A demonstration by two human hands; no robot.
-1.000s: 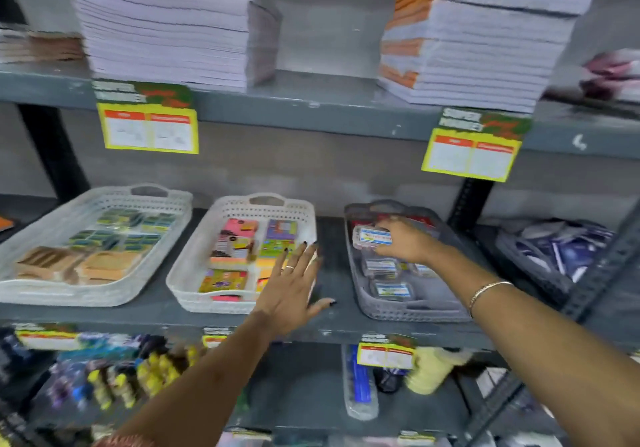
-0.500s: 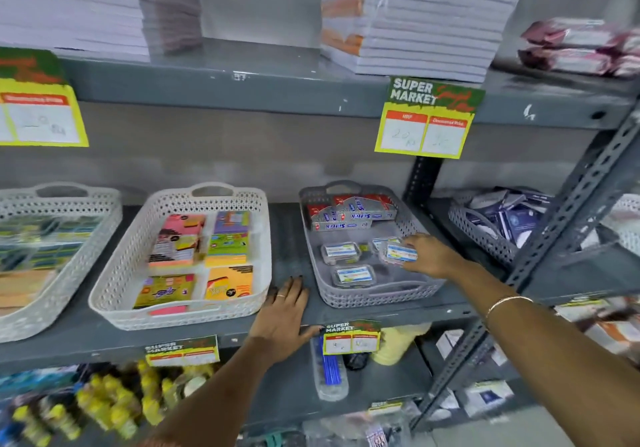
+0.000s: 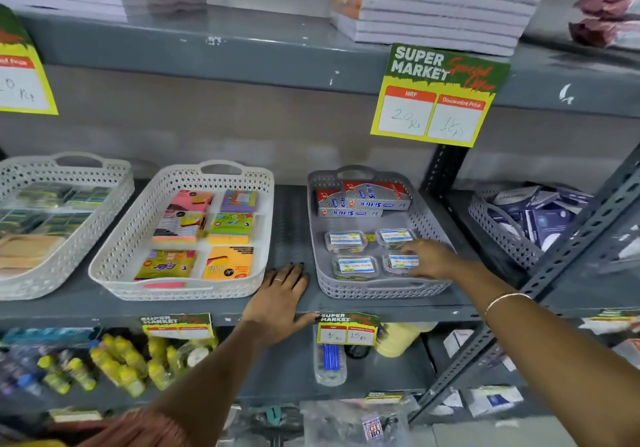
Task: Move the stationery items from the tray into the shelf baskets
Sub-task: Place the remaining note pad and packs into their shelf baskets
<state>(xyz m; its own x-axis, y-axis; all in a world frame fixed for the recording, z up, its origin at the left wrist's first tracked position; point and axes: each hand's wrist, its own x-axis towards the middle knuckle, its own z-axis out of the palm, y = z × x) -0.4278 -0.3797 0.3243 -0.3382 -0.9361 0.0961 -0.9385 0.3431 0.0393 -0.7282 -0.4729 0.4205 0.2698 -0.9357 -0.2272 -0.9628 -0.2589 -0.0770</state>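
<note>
A grey shelf basket (image 3: 381, 290) on the middle shelf holds red-and-silver cartons (image 3: 363, 200) at the back and several small clear boxes with blue labels (image 3: 344, 241) in front. My right hand (image 3: 433, 259) reaches into the basket's front right corner, its fingers closed on one small clear box (image 3: 398, 262) that rests on the basket floor. My left hand (image 3: 280, 304) lies flat, fingers spread, on the bare shelf (image 3: 291, 224) between the grey basket and a white basket (image 3: 117, 256) of sticky-note pads (image 3: 228, 228). No tray is in view.
Another white basket (image 3: 69, 249) stands at far left, and a grey basket of dark packets (image 3: 498, 235) at right behind a slanted metal post (image 3: 571, 249). A yellow price tag (image 3: 436, 96) hangs from the upper shelf. Glue bottles (image 3: 117, 367) fill the lower shelf.
My right hand carried the small clear box from the back of the grey basket down to its front right corner. My left hand dropped flat onto the shelf. The view shifted right.
</note>
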